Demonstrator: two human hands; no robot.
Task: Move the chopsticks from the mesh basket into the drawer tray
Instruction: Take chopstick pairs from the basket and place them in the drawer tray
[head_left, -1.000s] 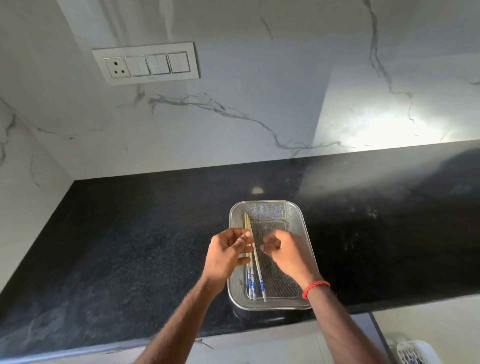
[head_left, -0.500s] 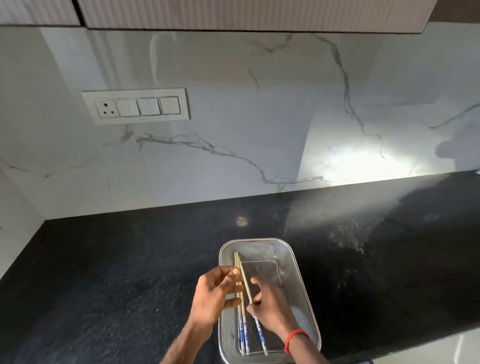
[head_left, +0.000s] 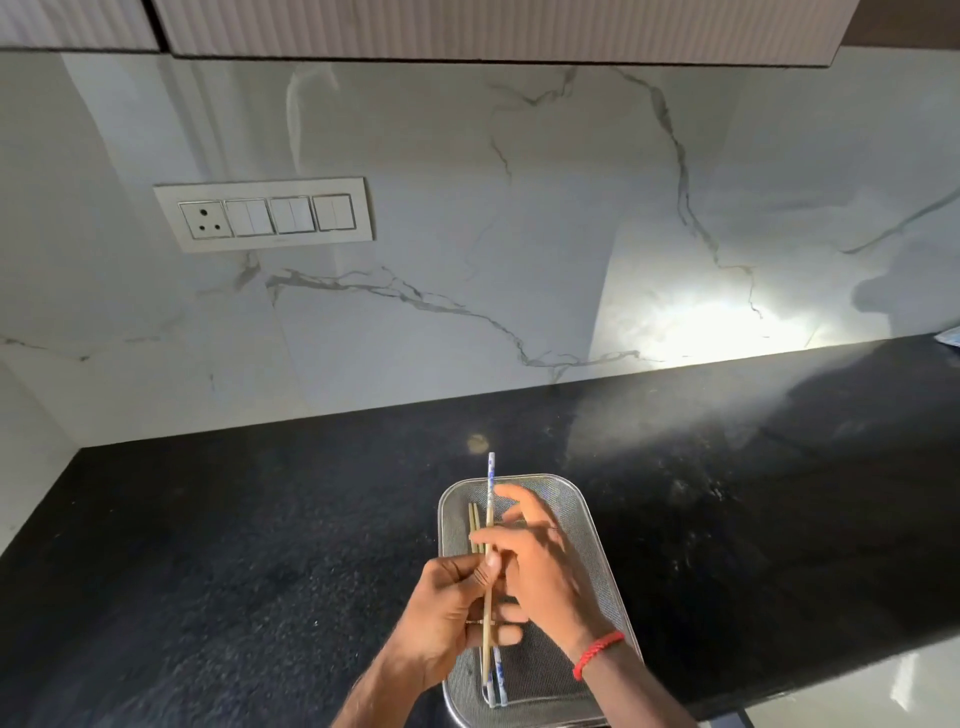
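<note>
A white marble-veined wall (head_left: 467, 260) with a switch panel (head_left: 265, 214) rises behind a dark speckled bench (head_left: 260, 519), under a line of ribbed cabinets (head_left: 467, 26). The mesh basket (head_left: 545, 477) sits at the near edge of the bench, straight in front of the person, its long side running away from them. The chopsticks lie along that same line, near to far. The left hand (head_left: 447, 613) has its thumb and curled fingers round one lifted chopstick (head_left: 490, 483), gripped about midway, with the blue-patterned end pointing away and showing past the basket's far rim. The remaining chopsticks (head_left: 497, 675) lie in the left part of the basket. Their blue ends are nearest the person and two bare wooden tips show beyond the hands. The right hand (head_left: 545, 571), a red thread band (head_left: 597, 652) at its wrist, hovers over the middle of the basket. Its fingers are stretched out and one fingertip lies across the sticks, though blur hides whether it presses on them. The left hand is the nearer to the sticks and already holds one. The drawer tray is not in view, so which way the carry must go cannot be told. Gathering the rest in line with the held stick looks like the step in hand.
</note>
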